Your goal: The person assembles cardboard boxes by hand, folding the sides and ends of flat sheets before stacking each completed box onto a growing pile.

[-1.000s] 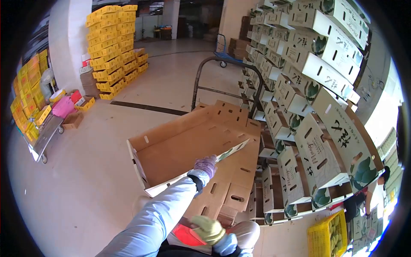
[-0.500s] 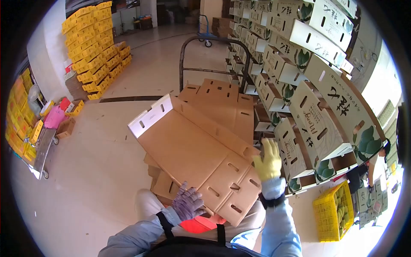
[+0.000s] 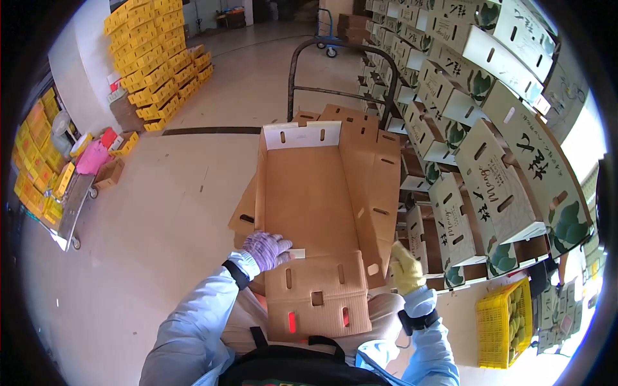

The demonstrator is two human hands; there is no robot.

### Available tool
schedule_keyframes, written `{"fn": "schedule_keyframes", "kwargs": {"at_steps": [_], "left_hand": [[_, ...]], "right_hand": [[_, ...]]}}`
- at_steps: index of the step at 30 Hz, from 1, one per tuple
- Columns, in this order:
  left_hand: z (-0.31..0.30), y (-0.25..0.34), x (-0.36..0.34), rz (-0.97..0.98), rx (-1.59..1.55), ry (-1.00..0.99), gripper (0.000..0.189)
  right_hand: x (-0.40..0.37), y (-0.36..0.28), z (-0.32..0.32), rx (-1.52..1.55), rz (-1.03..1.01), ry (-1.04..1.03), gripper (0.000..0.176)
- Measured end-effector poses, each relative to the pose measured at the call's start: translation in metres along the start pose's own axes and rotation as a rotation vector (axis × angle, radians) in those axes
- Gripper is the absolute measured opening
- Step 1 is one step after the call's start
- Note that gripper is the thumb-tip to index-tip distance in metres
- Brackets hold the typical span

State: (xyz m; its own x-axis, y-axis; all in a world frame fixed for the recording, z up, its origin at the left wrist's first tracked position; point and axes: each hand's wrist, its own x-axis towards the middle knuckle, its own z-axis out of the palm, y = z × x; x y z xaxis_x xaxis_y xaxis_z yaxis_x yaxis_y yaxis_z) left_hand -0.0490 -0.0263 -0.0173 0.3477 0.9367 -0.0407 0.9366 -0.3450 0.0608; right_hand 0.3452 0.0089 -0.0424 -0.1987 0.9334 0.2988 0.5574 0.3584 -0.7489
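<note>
A partly folded cardboard box (image 3: 309, 193), brown inside, lies in front of me over my lap. Its far end wall (image 3: 302, 136) stands up and shows white, and both long side walls are raised. The near end flap (image 3: 315, 293), with slots and a square hole, lies flat toward me. My left hand (image 3: 265, 249), in a purple-grey glove, is closed over the near left corner, where a small white tab shows. Just outside the near end of the right wall is my right hand (image 3: 407, 267) in a yellow glove, its fingers stretched out.
Flat cardboard blanks (image 3: 380, 167) lie beneath the box, before a trolley's metal handle (image 3: 293, 83). Stacked white printed boxes (image 3: 489, 186) rise close on the right. A yellow crate (image 3: 487, 328) of green fruit stands lower right. Yellow boxes (image 3: 148, 58) and a loaded cart (image 3: 77, 212) are left.
The box has turned from slanting to nearly straight ahead, and its left wall now stands up. My left hand has moved up onto its corner; my right hand has moved down beside the right wall.
</note>
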Motion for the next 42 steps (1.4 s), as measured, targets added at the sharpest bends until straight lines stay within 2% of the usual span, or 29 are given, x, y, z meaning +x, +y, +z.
{"fn": "schedule_keyframes", "kwargs": {"at_steps": [2,3,4,5,6,8,9,10,12,13,15,16,18,20,22,24,25,27,28,30,32,33,34,36,37,38,40,41,42], "left_hand": [[0.006,-0.002,0.003,-0.011,-0.036,-0.022,0.046],[0.003,0.001,0.004,-0.036,-0.013,-0.064,0.048],[-0.003,0.004,0.006,-0.059,0.012,-0.104,0.050],[-0.011,0.007,0.007,-0.070,0.017,-0.178,0.061],[-0.014,0.013,0.008,-0.068,0.021,-0.178,0.061],[-0.021,0.030,0.010,-0.129,0.125,-0.195,0.075],[-0.037,0.040,0.013,-0.116,0.026,-0.251,0.086],[-0.031,0.042,0.017,-0.122,0.036,-0.256,0.086],[-0.015,0.048,0.027,0.052,-0.246,0.049,0.080],[-0.011,0.053,0.035,0.053,-0.245,0.046,0.080],[-0.006,0.067,0.047,-0.001,-0.285,0.144,0.060],[0.002,0.068,0.051,0.001,-0.298,0.140,0.060],[0.017,0.068,0.063,-0.056,-0.240,0.188,0.038],[0.016,0.067,0.065,-0.047,-0.260,0.212,0.029],[0.004,0.067,0.067,-0.089,-0.200,0.060,0.030],[0.002,0.067,0.072,-0.132,-0.233,0.061,0.030],[0.001,0.064,0.074,-0.118,-0.238,0.048,0.030],[-0.004,0.057,0.080,-0.089,-0.299,-0.004,0.031],[-0.011,0.056,0.085,-0.107,-0.312,-0.098,0.033],[-0.011,0.052,0.092,-0.088,-0.351,-0.173,0.032],[-0.008,0.052,0.089,-0.044,-0.335,-0.095,0.030],[-0.001,0.049,0.086,-0.028,-0.322,-0.022,0.029],[0.016,0.044,0.084,0.043,-0.365,0.156,0.028],[0.025,0.041,0.082,0.072,-0.291,0.176,0.027],[0.019,0.041,0.081,0.055,-0.292,0.174,0.027],[0.007,0.046,0.080,0.025,-0.303,0.117,0.026],[0.009,0.046,0.075,0.005,-0.309,0.047,0.024],[0.015,0.042,0.080,0.061,-0.327,0.047,0.022],[0.013,0.040,0.084,0.123,-0.344,0.051,0.019]], "right_hand": [[0.017,-0.035,-0.024,-0.595,-0.350,-0.004,0.041],[0.027,-0.043,-0.027,-0.598,-0.347,-0.004,0.041],[0.035,-0.051,-0.028,-0.638,-0.497,-0.098,0.040],[0.045,-0.057,-0.026,-0.675,-0.647,-0.192,0.040],[0.058,-0.060,-0.021,-0.674,-0.646,-0.188,0.040],[0.082,-0.066,-0.002,-0.647,-1.110,-0.241,0.043],[0.089,-0.074,0.005,-0.582,-1.118,-0.289,0.039],[0.090,-0.075,0.016,-0.571,-1.120,-0.281,0.039],[0.096,-0.071,0.040,-0.625,-0.927,-0.240,0.032],[0.095,-0.071,0.060,-0.664,-0.913,-0.065,0.030],[0.091,-0.073,0.069,-0.630,-0.870,-0.035,0.029],[0.089,-0.072,0.069,-0.599,-0.832,0.002,0.028],[0.075,-0.084,0.049,-0.620,-0.808,-0.029,0.033],[0.048,-0.086,0.038,-0.542,-0.540,0.163,0.045],[-0.009,-0.050,0.043,-0.628,-0.273,0.205,0.059],[-0.077,-0.019,0.044,-0.528,0.148,-0.207,0.068],[-0.078,-0.014,0.035,-0.532,0.154,-0.213,0.068],[-0.078,-0.009,0.012,0.108,0.495,-0.454,0.080],[-0.066,-0.007,0.002,0.311,0.432,-0.445,0.085],[-0.036,-0.059,-0.018,0.579,0.587,-0.487,0.080],[-0.057,-0.018,0.018,-0.469,0.226,-0.286,0.074],[-0.059,-0.036,0.019,-0.558,0.475,-0.487,0.069],[-0.106,0.060,0.055,-0.501,0.295,-0.531,0.067],[-0.097,-0.027,0.027,-0.013,0.418,-0.404,0.067],[-0.089,-0.044,0.019,-0.018,0.373,-0.316,0.068],[-0.097,-0.007,0.013,0.177,0.441,-0.317,0.067],[-0.054,-0.098,-0.020,1.089,0.265,-0.212,0.060],[-0.045,-0.101,-0.020,1.091,0.260,-0.199,0.060],[-0.038,-0.103,-0.022,0.624,0.135,-0.197,0.058]]}}
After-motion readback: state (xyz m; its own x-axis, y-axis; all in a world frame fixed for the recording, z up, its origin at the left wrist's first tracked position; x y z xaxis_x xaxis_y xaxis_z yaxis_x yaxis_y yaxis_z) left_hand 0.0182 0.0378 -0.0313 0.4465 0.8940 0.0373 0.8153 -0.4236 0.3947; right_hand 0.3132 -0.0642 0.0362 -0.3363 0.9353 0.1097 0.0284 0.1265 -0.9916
